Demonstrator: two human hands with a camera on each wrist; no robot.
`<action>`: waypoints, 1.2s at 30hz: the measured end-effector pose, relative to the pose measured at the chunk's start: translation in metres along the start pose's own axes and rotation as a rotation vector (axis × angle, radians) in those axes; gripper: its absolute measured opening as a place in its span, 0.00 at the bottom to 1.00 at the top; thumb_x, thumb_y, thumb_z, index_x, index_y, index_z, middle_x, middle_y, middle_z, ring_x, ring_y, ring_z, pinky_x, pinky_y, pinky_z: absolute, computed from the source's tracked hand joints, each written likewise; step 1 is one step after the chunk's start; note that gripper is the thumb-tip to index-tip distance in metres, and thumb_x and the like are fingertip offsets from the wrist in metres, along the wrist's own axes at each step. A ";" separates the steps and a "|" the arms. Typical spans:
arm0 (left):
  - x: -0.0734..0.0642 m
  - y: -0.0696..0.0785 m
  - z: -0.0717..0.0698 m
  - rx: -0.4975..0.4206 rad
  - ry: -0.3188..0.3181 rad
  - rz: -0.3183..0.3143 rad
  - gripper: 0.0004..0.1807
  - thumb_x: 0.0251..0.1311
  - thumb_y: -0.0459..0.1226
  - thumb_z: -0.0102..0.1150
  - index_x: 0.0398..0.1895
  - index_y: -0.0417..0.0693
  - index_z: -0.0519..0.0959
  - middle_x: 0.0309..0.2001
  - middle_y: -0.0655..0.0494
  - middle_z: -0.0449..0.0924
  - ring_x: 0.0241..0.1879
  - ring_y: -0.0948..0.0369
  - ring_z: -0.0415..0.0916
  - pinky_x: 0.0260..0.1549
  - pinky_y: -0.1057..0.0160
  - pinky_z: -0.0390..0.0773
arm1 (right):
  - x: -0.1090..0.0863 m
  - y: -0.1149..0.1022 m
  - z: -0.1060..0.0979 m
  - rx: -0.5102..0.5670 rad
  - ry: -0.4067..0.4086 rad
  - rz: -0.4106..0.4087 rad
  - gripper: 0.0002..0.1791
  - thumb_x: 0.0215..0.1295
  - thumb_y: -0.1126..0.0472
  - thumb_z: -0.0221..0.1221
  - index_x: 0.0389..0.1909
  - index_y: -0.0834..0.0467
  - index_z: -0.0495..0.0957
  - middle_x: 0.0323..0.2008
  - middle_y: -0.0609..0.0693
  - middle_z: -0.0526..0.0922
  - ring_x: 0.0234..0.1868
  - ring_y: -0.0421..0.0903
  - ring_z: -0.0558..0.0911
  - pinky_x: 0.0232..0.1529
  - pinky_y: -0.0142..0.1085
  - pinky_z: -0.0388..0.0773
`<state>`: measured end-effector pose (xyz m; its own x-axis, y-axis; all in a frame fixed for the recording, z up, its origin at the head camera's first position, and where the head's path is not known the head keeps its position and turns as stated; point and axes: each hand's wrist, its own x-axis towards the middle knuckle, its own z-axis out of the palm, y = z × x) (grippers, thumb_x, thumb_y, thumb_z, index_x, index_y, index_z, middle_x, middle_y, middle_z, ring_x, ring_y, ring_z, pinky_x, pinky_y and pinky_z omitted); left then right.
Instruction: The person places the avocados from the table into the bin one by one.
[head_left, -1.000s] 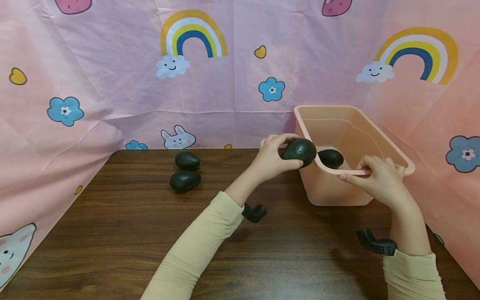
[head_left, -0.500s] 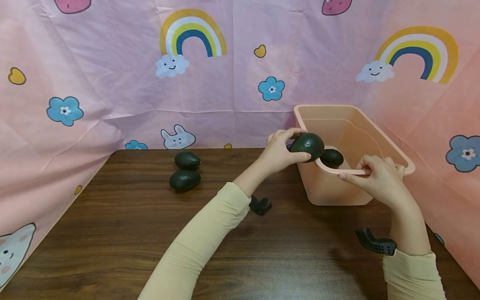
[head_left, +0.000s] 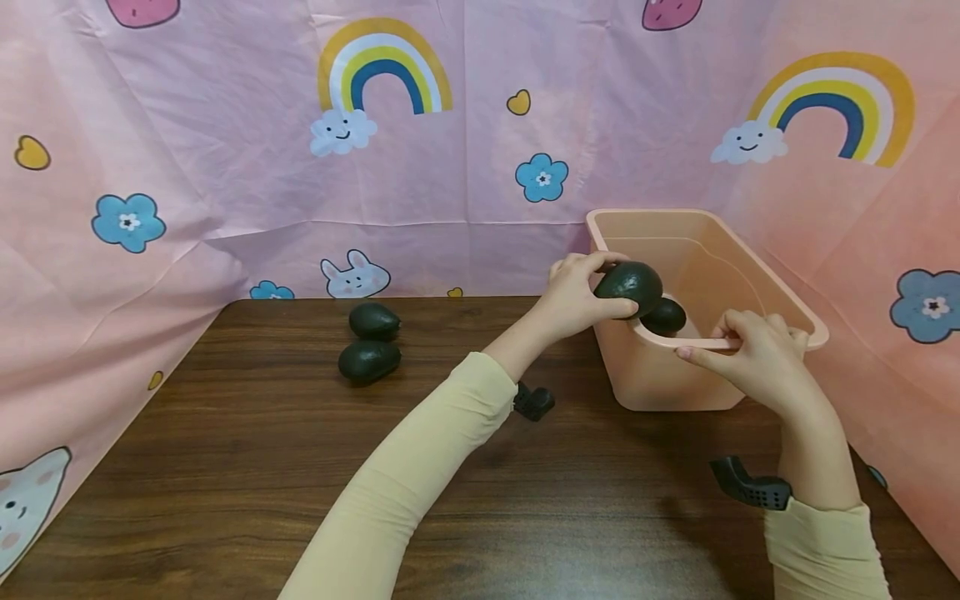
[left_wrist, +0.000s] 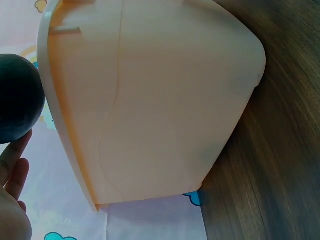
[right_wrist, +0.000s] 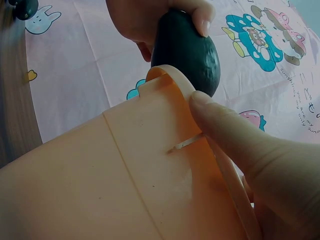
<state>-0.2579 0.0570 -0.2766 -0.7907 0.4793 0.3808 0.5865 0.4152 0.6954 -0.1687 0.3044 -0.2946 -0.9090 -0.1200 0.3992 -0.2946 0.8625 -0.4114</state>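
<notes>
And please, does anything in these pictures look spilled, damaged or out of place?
Nothing stands out. The bin stands upright on the table, and the right hand pinches its near rim. The left hand holds one avocado by the rim; another avocado lies inside, and two avocados lie on the table. No spill or damage shows.

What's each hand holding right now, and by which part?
The left hand holds an avocado by its opposite sides. The right hand pinches the bin by its near rim.
</notes>
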 end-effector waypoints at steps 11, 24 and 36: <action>0.010 0.002 0.010 0.015 -0.002 0.025 0.30 0.50 0.48 0.69 0.59 0.58 0.75 0.47 0.59 0.74 0.54 0.62 0.60 0.60 0.60 0.48 | -0.001 0.000 -0.001 -0.002 -0.021 0.008 0.22 0.53 0.45 0.70 0.23 0.58 0.73 0.19 0.50 0.68 0.33 0.55 0.62 0.39 0.63 0.41; 0.019 0.006 0.028 0.042 0.026 -0.004 0.31 0.50 0.50 0.70 0.59 0.58 0.75 0.49 0.62 0.76 0.53 0.65 0.60 0.60 0.63 0.47 | 0.000 -0.001 0.000 0.009 -0.018 0.007 0.22 0.53 0.46 0.70 0.23 0.59 0.73 0.18 0.50 0.68 0.32 0.54 0.61 0.39 0.65 0.41; 0.022 0.006 0.042 0.064 0.043 0.025 0.35 0.47 0.54 0.72 0.61 0.59 0.75 0.46 0.66 0.78 0.50 0.68 0.62 0.60 0.60 0.48 | 0.001 -0.001 0.000 0.003 -0.002 -0.010 0.22 0.53 0.46 0.70 0.21 0.58 0.73 0.18 0.49 0.67 0.31 0.54 0.62 0.38 0.64 0.42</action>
<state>-0.2650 0.1027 -0.2899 -0.7820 0.4568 0.4241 0.6147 0.4527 0.6459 -0.1691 0.3040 -0.2935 -0.9065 -0.1302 0.4016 -0.3050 0.8596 -0.4098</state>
